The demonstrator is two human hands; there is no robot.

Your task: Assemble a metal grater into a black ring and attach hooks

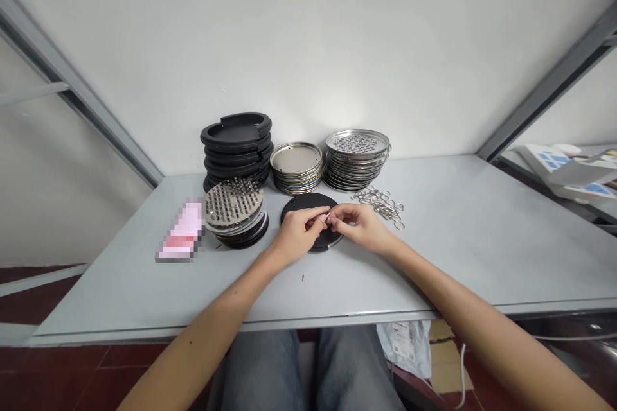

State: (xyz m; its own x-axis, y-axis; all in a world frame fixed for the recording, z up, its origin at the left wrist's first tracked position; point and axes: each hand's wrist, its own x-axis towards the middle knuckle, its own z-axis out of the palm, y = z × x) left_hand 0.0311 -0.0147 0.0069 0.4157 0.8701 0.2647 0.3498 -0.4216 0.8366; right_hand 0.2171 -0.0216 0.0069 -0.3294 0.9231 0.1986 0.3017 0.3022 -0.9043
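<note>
1. Bare forearms [212, 327] reach in from five and seven o'clock, above blue-grey denim-clad legs [263, 372].
2. Left hand [303, 231] and right hand [360, 226] meet with fingertips pinched around a small, pale, mostly hidden piece [326, 216], over a flat, round black disc [304, 203] on a pale grey counter [482, 231].
3. At nine o'clock from the disc, a round, silvery studded plate [234, 203] tops a stack; at ten, notched black round trays [237, 151].
4. At eleven, stacked plain round metal plates [295, 159]; at one, a perforated silvery round plate [357, 143] crowning another stack.
5. Between two and three, scattered silvery ring-ended metal pieces [384, 207].

Pale labelled bag [407, 348] beside brown cardboard [445, 367]
</note>
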